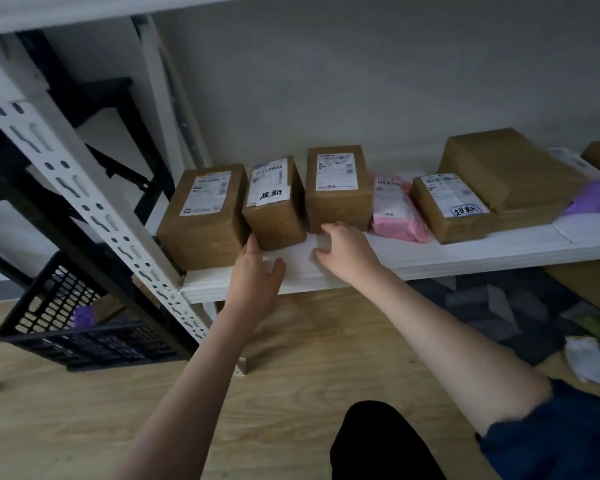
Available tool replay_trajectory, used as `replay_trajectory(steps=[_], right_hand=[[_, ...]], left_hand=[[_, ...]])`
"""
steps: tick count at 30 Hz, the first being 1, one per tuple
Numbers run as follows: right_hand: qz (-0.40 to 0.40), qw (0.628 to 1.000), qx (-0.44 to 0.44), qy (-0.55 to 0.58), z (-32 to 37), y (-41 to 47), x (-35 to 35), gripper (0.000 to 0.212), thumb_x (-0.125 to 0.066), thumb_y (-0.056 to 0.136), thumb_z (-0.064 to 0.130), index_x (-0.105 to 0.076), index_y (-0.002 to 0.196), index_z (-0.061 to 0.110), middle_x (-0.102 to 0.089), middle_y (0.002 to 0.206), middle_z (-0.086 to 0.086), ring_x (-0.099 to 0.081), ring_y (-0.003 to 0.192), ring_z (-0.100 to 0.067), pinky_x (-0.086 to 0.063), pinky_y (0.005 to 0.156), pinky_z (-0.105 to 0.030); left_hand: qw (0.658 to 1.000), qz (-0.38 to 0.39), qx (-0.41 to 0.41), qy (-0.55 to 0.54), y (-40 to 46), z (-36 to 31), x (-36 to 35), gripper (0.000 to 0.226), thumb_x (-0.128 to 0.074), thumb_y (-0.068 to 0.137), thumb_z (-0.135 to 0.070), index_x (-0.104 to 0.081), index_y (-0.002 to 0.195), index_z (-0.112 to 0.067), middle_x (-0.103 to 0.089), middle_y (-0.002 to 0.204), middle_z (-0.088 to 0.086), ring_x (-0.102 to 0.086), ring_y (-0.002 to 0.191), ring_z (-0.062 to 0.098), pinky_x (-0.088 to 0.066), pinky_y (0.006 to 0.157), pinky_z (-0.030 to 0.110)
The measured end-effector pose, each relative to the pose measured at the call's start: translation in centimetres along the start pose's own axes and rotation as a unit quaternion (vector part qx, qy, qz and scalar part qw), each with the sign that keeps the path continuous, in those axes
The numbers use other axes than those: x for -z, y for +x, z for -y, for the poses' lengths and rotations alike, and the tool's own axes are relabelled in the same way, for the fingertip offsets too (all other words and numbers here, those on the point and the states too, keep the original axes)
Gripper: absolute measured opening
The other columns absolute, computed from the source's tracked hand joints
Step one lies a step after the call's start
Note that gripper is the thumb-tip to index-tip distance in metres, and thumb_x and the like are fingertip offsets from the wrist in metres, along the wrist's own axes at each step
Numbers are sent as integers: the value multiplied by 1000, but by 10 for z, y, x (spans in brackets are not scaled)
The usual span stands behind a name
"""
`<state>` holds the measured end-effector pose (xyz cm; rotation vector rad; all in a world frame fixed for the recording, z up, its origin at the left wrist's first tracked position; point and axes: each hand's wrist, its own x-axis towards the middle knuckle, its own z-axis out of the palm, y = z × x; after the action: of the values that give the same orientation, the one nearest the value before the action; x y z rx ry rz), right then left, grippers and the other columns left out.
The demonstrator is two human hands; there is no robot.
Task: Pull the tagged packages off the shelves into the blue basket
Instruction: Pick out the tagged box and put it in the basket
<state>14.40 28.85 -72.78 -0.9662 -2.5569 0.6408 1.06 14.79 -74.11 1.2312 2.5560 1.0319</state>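
Note:
A small brown box with a handwritten white tag (274,206) stands on the white shelf (430,254), between two other brown boxes (205,216) (338,188). My left hand (258,275) reaches to its lower left corner with fingers spread, holding nothing. My right hand (343,249) hovers at its lower right, fingers loosely bent and empty. Farther right, a flat brown box with a handwritten tag (454,206) lies on the shelf. The blue basket (66,317) sits on the floor at the lower left, behind the shelf post.
A pink mailer bag (395,209), a large brown box (506,168) and a purple bag (593,199) also lie on the shelf. A perforated white post (84,195) crosses the left. Dark parcels and white paper lie on the wooden floor under the shelf.

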Motion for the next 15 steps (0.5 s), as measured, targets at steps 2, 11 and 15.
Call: replay_trajectory(steps=[2,11,15], right_hand=[[-6,1000,-6,3,2,5,0,61,-68,92,32,-50,145,7,-56,142,-11,-53,128,-28,-43,104,-35],[-6,999,29,39,30,25,-11,20,-73,85,26,-67,98,12,-66,96,-2,-65,87,-19,-45,70,-26],[-14,998,34,47,35,-5,-11,17,-71,87,27,-61,92,15,-61,92,-1,-60,85,-19,-39,66,-25]], left_hand=[[1000,3,15,-10,10,-2,-1,83,-64,95,-27,-15,157,-1,-51,142,23,-53,125,37,-43,91,33],[991,-3,45,-122,24,3,-1,75,-67,88,-36,-32,149,-13,-60,135,8,-61,119,25,-55,96,47],[990,-1,1,-138,-15,8,6,64,-70,90,-25,-39,146,-18,-58,133,-6,-59,113,1,-54,93,24]])
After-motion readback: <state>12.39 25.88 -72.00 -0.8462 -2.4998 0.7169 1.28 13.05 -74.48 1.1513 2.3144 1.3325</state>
